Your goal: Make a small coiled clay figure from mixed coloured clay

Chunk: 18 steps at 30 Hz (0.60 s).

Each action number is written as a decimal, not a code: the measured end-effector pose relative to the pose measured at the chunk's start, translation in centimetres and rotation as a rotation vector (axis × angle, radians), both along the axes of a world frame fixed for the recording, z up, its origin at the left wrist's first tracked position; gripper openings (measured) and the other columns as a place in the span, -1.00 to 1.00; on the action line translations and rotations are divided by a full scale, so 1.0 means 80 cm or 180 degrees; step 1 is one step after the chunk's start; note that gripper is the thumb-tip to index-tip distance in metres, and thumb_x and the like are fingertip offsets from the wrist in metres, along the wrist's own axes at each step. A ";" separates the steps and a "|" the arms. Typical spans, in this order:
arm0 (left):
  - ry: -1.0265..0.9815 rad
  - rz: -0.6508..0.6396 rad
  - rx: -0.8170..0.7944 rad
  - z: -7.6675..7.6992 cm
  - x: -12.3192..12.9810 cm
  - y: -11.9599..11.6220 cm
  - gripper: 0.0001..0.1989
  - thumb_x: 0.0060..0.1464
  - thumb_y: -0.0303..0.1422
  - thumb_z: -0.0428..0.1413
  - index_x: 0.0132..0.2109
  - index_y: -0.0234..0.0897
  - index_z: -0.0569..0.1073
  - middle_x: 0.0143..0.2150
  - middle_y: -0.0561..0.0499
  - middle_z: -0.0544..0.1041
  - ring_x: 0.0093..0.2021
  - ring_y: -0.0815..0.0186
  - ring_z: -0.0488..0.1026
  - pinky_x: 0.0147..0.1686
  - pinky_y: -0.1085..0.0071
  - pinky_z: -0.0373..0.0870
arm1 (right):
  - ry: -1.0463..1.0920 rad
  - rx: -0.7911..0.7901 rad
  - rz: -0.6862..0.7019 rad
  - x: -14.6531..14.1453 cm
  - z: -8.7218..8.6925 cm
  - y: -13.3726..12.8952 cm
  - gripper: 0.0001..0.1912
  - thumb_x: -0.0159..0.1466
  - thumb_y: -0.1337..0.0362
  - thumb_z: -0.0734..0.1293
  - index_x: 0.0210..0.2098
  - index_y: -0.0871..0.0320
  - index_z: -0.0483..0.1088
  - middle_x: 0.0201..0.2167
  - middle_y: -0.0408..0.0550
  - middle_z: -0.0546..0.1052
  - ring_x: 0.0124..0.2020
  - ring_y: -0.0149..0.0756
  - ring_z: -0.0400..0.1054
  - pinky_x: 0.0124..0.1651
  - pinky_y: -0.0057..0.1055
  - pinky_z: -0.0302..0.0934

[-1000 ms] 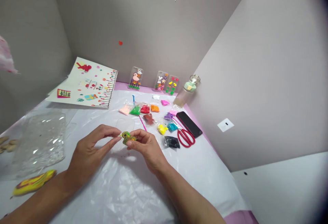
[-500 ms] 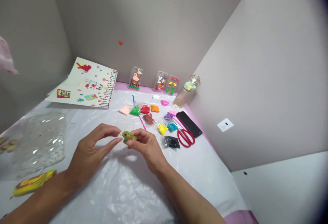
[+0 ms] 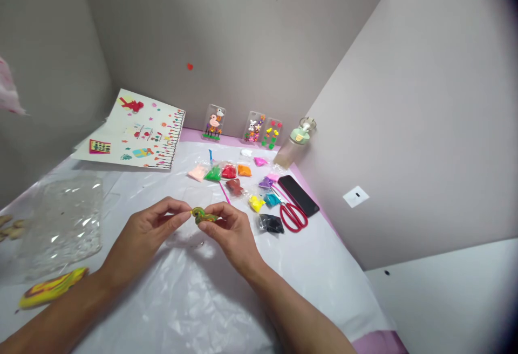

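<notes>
A small green and yellow clay duck [image 3: 200, 215] is held over the middle of the white-covered table. My right hand [image 3: 233, 232] pinches its body and tail end between thumb and fingers. The thumb and fingertips of my left hand [image 3: 141, 232] are closed on the yellow beak at the duck's left end. Beneath the hands lies a clear, flat piece [image 3: 196, 196], partly covered by them. Just beyond are bags of coloured clay, among them a green one [image 3: 213, 174], a red one [image 3: 229, 171] and a brown one [image 3: 234, 187].
Red-handled scissors [image 3: 293, 217], a dark phone [image 3: 298, 196] and a black clay bag [image 3: 271, 223] lie to the right. A bottle [image 3: 292, 146] and decorated phone cases [image 3: 214, 123] stand at the back. On the left are a clear plastic package [image 3: 65, 219] and a yellow packet [image 3: 52, 288].
My left thumb and fingertips have come together on the duck's beak, where they were apart before. The right hand keeps its hold, and the duck has tilted slightly.
</notes>
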State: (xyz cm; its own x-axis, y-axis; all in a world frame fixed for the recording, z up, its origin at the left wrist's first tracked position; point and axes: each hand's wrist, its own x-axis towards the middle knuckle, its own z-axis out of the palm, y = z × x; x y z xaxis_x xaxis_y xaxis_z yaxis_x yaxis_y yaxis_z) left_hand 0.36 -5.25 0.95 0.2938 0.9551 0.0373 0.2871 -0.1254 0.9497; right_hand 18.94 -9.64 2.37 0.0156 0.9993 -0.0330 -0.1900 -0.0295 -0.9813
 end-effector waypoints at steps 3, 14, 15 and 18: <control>-0.0005 0.0010 0.0059 0.001 0.000 -0.002 -0.67 0.15 0.08 0.19 -0.21 -0.04 0.55 -0.23 0.15 0.58 -0.19 0.25 0.48 -0.18 0.47 0.33 | -0.0008 -0.0025 0.0010 0.000 -0.001 0.000 -0.80 0.08 0.24 0.56 -0.35 0.10 0.52 -0.39 -0.19 0.55 -0.39 -0.37 0.38 -0.24 -0.38 0.25; -0.0184 0.0012 -0.0021 -0.004 0.004 -0.005 -0.66 0.15 0.09 0.18 -0.19 -0.05 0.53 -0.21 0.14 0.55 -0.17 0.25 0.48 -0.18 0.46 0.34 | 0.0145 -0.0053 0.0010 0.001 -0.003 0.002 -0.77 0.06 0.24 0.58 -0.34 0.11 0.52 -0.38 -0.19 0.57 -0.39 -0.39 0.39 -0.26 -0.42 0.23; -0.0207 0.0015 -0.0009 -0.004 0.005 -0.005 -0.66 0.15 0.08 0.18 -0.20 -0.06 0.53 -0.21 0.14 0.55 -0.17 0.24 0.48 -0.15 0.46 0.34 | 0.0148 -0.0043 0.0028 0.000 -0.004 0.002 -0.77 0.06 0.24 0.58 -0.34 0.12 0.52 -0.38 -0.19 0.57 -0.39 -0.40 0.39 -0.26 -0.43 0.23; -0.0230 0.0028 -0.0012 -0.003 0.007 -0.005 -0.66 0.16 0.07 0.17 -0.23 -0.08 0.53 -0.23 0.12 0.55 -0.17 0.23 0.48 -0.14 0.44 0.35 | 0.0137 -0.0056 0.0026 0.000 -0.004 0.002 -0.76 0.05 0.23 0.58 -0.33 0.13 0.52 -0.38 -0.19 0.58 -0.40 -0.41 0.39 -0.28 -0.44 0.23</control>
